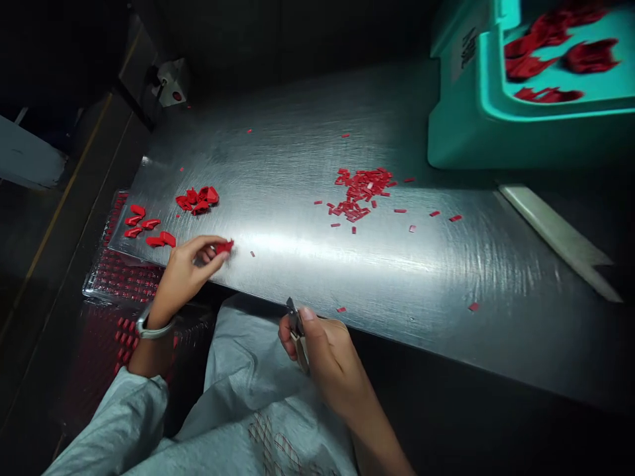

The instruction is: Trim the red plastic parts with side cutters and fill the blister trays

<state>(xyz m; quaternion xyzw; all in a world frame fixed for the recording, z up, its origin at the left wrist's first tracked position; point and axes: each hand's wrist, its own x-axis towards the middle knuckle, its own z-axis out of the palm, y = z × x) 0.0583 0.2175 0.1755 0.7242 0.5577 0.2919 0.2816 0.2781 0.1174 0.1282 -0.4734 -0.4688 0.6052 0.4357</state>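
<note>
My left hand pinches a small red plastic part between thumb and fingertips, just above the metal table's near edge. In my right hand, close to my lap, is a pair of small nippers with a dark metal tip and pale handles; the fist hides much of it. Several smooth red parts lie at the table's left end. Beside them is a small heap of rougher red parts. A pile of tiny flat red offcuts spreads over the table's middle.
A green bin containing red pieces stands at the back right of the metal table. A pale flat bar lies on the right. Clear trays of red parts sit below the left end. A switch box is at the far left corner.
</note>
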